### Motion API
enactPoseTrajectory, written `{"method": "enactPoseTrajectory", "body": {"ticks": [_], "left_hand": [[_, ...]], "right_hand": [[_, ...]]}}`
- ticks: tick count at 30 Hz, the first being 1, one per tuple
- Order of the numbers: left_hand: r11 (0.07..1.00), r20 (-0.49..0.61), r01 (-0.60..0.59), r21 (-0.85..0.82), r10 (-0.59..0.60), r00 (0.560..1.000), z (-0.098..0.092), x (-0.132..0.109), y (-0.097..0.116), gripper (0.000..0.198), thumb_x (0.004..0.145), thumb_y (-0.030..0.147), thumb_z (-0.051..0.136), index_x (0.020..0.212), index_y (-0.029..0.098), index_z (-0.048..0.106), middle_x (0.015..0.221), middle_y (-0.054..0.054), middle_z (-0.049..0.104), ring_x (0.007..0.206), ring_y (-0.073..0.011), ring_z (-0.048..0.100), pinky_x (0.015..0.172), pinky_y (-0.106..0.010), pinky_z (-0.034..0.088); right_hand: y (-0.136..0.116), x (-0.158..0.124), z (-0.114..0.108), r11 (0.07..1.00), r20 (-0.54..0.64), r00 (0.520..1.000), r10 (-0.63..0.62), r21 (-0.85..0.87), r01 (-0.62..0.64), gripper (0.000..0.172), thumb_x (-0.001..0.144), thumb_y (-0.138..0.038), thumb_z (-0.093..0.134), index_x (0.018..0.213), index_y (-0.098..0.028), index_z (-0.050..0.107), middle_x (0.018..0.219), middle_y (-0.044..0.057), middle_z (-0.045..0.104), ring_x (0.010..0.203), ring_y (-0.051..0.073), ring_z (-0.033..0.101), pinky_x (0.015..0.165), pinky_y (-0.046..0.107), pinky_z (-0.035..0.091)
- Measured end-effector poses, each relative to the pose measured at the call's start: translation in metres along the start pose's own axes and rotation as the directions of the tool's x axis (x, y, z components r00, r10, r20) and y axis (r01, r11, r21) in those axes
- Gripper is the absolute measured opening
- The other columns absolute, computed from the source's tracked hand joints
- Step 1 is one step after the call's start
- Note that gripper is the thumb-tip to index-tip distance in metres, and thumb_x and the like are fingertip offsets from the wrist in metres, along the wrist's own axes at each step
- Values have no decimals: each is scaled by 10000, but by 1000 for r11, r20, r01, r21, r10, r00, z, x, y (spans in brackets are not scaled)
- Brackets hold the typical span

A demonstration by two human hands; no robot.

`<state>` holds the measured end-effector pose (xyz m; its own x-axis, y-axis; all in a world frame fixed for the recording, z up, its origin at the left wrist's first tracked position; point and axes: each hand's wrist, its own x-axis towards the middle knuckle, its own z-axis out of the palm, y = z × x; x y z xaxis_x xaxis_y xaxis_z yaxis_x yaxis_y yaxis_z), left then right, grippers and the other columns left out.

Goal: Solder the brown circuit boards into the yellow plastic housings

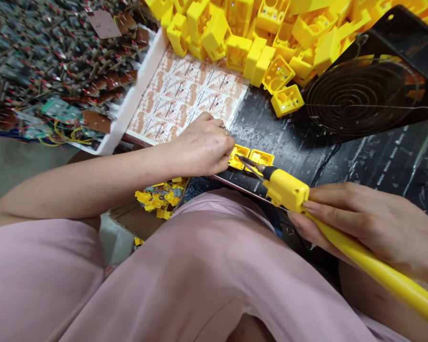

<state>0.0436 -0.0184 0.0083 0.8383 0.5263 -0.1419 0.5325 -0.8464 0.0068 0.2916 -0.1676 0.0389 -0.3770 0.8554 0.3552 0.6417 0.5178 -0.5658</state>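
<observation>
My right hand [364,218] grips a yellow soldering iron [288,190], its fingers wrapped round the handle. The iron's dark tip reaches into a small open yellow plastic case [238,153] near the bench's front edge. At the left side of that case is my left hand [212,145], knuckles up and fingers curled closed against it; the fingertips are mostly hidden. A ring shows on one finger. Beside this case, on the right, lies a second open yellow case [266,156]. What sits inside the two cases is too small to make out.
Many yellow cases [237,51] are heaped at the back. A black fan [356,95] with a wire guard stands at the right. A white foam tray [124,114] of wired circuit boards is at the left, beside a printed sheet [185,95]. Below the bench is a box of yellow pieces [160,199].
</observation>
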Motion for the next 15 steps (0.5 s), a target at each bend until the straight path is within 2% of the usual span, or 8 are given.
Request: {"method": "enactPoseTrajectory", "body": {"ticks": [2, 5, 8, 12, 15], "left_hand": [[1000, -3, 4, -19, -4, 1000, 0, 0, 0, 233, 822, 274, 519, 744, 188, 721, 623, -42, 632, 786, -241, 639, 811, -399, 471], [998, -11, 21, -51, -22, 1000, 1, 0, 0, 225, 808, 283, 524, 736, 191, 717, 635, -44, 635, 787, -243, 638, 823, -412, 476], [998, -16, 27, -60, -28, 999, 2, 0, 0, 226, 804, 292, 523, 724, 198, 713, 633, -44, 631, 784, -244, 635, 826, -419, 484], [998, -26, 21, -54, -22, 999, 1, -1, -1, 228, 810, 289, 518, 716, 212, 710, 608, -35, 615, 785, -233, 630, 824, -405, 489], [996, -35, 28, -85, -31, 999, 1, -2, -1, 209, 795, 288, 534, 722, 208, 713, 627, -43, 637, 801, -246, 635, 838, -419, 492]], "right_hand": [[2, -2, 1, 998, 22, 998, 54, -34, -53, 210, 1028, -301, 598, 848, -227, 675, 784, 33, 716, 751, 148, 722, 712, 286, 620], [5, -4, 6, 996, -54, 994, 92, -13, -93, 244, 1033, -358, 592, 835, -240, 672, 764, 33, 712, 730, 150, 720, 670, 282, 611], [8, -6, 11, 999, -86, 995, 50, 8, -49, 213, 1027, -350, 606, 856, -243, 676, 760, 23, 713, 718, 151, 719, 658, 286, 624], [12, -3, 16, 999, -19, 999, -48, 18, 49, 60, 961, -243, 700, 902, -241, 693, 836, 12, 752, 734, 146, 737, 689, 274, 645], [9, 0, 21, 999, -123, 992, 10, 52, -4, 123, 877, -307, 814, 920, -264, 708, 851, 6, 752, 743, 164, 743, 653, 279, 637]]}}
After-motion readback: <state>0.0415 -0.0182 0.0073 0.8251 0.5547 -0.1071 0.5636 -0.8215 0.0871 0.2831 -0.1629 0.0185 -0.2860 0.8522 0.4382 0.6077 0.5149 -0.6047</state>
